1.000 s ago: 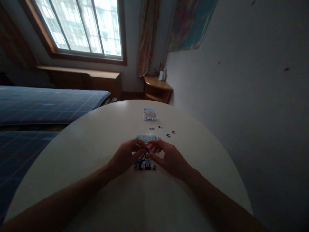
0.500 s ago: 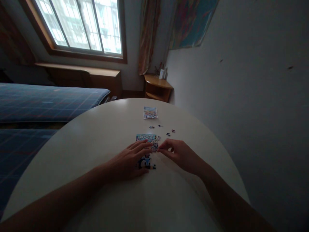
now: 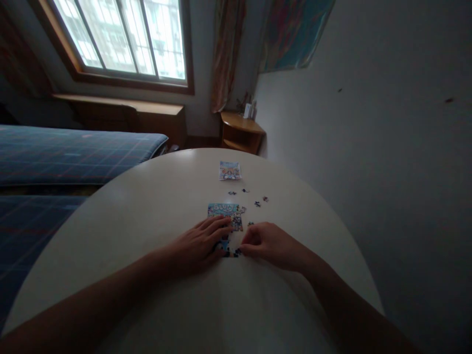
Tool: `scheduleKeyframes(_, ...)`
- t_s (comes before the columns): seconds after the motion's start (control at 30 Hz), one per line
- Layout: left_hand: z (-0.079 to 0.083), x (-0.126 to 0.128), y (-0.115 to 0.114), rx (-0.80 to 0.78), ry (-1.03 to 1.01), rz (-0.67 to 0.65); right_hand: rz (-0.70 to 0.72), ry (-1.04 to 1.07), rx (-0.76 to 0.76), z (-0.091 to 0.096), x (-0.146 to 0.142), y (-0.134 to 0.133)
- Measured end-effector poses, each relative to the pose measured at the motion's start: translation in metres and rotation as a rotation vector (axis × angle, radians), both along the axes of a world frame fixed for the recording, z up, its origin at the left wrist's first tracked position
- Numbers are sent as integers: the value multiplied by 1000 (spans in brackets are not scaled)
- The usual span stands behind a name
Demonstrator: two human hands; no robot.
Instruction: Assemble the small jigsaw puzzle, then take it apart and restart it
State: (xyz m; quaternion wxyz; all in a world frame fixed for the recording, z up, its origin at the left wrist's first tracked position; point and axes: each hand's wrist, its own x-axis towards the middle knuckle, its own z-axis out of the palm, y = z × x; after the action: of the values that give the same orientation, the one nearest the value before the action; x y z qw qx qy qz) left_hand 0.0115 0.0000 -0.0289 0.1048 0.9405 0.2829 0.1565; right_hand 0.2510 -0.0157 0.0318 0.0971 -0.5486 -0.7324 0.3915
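A partly joined jigsaw puzzle (image 3: 223, 209) lies flat on the white round table, with a gap in its lower right part. Across its left side rests my left hand (image 3: 201, 243), fingers stretched out and covering some of the picture. My right hand (image 3: 263, 246) is at the lower right edge of the puzzle, thumb and forefinger pinched on a small dark puzzle piece (image 3: 238, 251). Just above the right hand's knuckles lies a loose piece (image 3: 250, 223). Another piece (image 3: 242, 210) sits against the puzzle's upper right edge.
Several loose pieces (image 3: 257, 203) are scattered beyond the puzzle. Farther back on the table (image 3: 165, 196) lies a small printed packet (image 3: 229, 170). A plaid mattress (image 3: 73, 155) stands to the left, a wooden corner shelf (image 3: 241, 123) behind, and a white wall (image 3: 368, 162) to the right.
My right hand has moved down from the puzzle's right side to its lower right corner. A loose piece now shows above it. My left hand has shifted slightly over the puzzle.
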Motion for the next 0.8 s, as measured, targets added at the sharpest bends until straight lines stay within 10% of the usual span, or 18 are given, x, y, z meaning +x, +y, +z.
scheduleKeyframes(0.8, 2, 0, 0, -21, 4, 5, 15, -229, 110, 4, -9, -4)
